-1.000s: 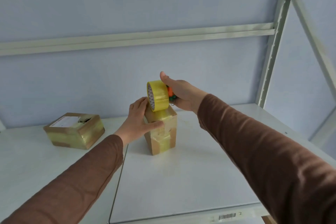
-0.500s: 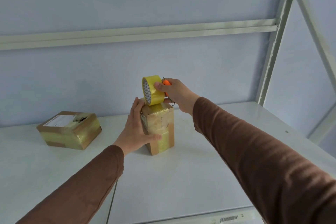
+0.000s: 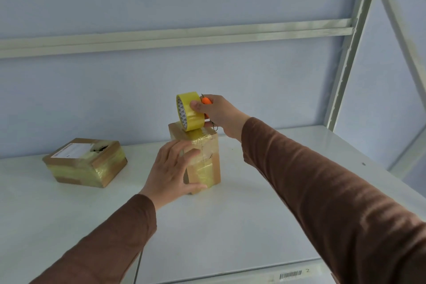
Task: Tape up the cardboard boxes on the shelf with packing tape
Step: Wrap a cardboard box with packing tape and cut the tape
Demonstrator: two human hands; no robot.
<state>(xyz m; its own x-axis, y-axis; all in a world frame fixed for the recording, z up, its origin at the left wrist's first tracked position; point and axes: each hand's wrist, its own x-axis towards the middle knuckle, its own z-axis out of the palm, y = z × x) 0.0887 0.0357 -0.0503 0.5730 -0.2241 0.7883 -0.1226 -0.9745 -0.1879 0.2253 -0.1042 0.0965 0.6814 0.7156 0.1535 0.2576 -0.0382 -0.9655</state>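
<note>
1. Cardboard, brown and wrapped in bands of yellowish clear tape, makes up the tall upright box (image 3: 202,157) standing near the middle of the white metal shelf (image 3: 230,226).
2. On its top sits a roll of yellow-tinted packing tape (image 3: 190,112), standing on edge, with its printed white core facing left.
3. The right hand (image 3: 215,113) has its thumb across the roll's outer face, with the other fingers curled behind it.
4. That same hand also holds a small orange cutter (image 3: 206,102) against the back of the roll; a thin blade tip pokes up beside it, and a short bead chain (image 3: 215,128) dangles below the hand.
5. The left hand (image 3: 171,169) lies against the near left side of the tall box, fingers straight and slightly spread, thumb reaching along the lower front edge, so it steadies the box rather than gripping it.
6. Both forearms wear brown long sleeves (image 3: 322,187).
7. Well apart to the left lies a flat brown cardboard box (image 3: 85,162), taped round its sides, with a white label and a torn spot on top.
8. A barcode sticker (image 3: 290,275) marks the shelf's front lip.
9. Pale grey shelf uprights (image 3: 348,53) rise at the right against a pale blue wall.
</note>
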